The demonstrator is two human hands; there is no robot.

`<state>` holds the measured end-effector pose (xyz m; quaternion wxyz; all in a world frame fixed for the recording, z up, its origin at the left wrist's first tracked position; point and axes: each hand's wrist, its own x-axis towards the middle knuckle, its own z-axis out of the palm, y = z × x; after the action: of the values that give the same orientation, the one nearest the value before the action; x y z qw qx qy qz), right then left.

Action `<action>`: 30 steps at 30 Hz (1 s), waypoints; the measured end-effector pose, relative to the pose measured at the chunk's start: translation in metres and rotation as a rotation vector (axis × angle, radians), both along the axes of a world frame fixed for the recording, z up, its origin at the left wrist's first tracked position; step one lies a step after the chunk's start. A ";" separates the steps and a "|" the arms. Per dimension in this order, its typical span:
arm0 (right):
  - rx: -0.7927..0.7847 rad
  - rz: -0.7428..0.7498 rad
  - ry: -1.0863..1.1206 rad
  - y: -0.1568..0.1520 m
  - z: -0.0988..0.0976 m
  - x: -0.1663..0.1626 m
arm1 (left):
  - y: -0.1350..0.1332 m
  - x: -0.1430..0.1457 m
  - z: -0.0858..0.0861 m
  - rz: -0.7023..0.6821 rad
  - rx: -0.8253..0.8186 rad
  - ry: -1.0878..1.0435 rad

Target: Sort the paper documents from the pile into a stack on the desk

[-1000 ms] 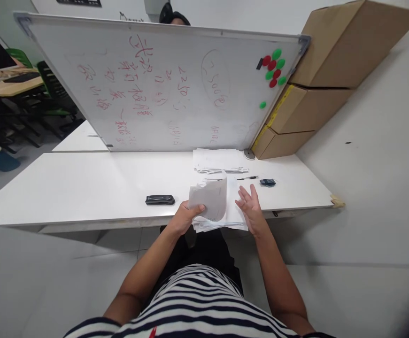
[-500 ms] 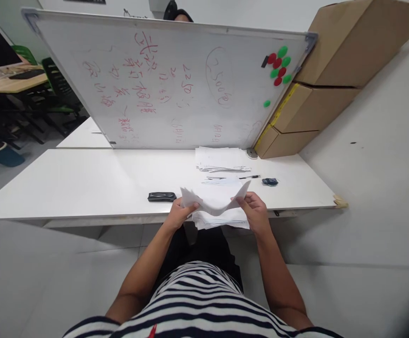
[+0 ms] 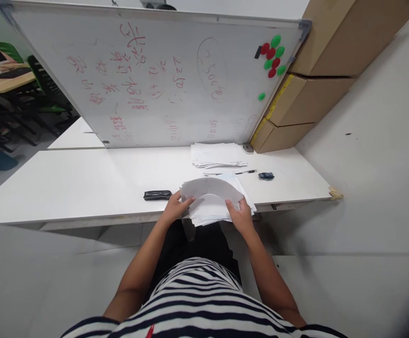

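A few white paper sheets [image 3: 209, 186] arch upward between my two hands. My left hand [image 3: 174, 207] is closed on their left edge, thumb lying on top. On the opposite edge my right hand [image 3: 240, 216] grips them, its thumb pointing inward. Beneath the curved sheets lies a loose stack of paper [image 3: 209, 216], jutting slightly past the table's front edge. A black stapler [image 3: 157, 195] rests just left of my left hand. Beyond the held sheets, a pen [image 3: 246, 172] lies flat on the table, partly covered by paper.
Farther back, another paper pile [image 3: 218, 155] lies against a standing whiteboard [image 3: 148, 84] with red writing and magnets. Cardboard boxes [image 3: 324, 101] are stacked at the right. A small dark packet [image 3: 266, 176] sits on the white table [image 3: 95, 178].
The held sheets have gone from sagging in the middle with raised ends to arching upward. My right hand has moved left and inward. The whole view has shifted slightly.
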<state>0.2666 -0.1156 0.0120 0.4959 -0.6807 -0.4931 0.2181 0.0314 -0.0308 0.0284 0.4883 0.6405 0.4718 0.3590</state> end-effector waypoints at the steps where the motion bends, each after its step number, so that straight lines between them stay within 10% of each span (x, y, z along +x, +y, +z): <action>1: 0.010 -0.022 0.029 0.000 0.001 -0.001 | -0.001 0.001 -0.001 0.014 -0.002 -0.016; 18: 0.092 -0.224 0.460 -0.020 -0.012 -0.019 | -0.019 0.015 -0.007 -0.018 -0.045 -0.129; 30: -0.036 -0.078 0.297 -0.034 -0.004 -0.026 | -0.028 0.009 0.000 -0.009 0.053 -0.015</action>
<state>0.2408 -0.1498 0.0084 0.5590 -0.6685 -0.3836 0.3058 0.0405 -0.0591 0.0279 0.4764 0.6525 0.4555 0.3738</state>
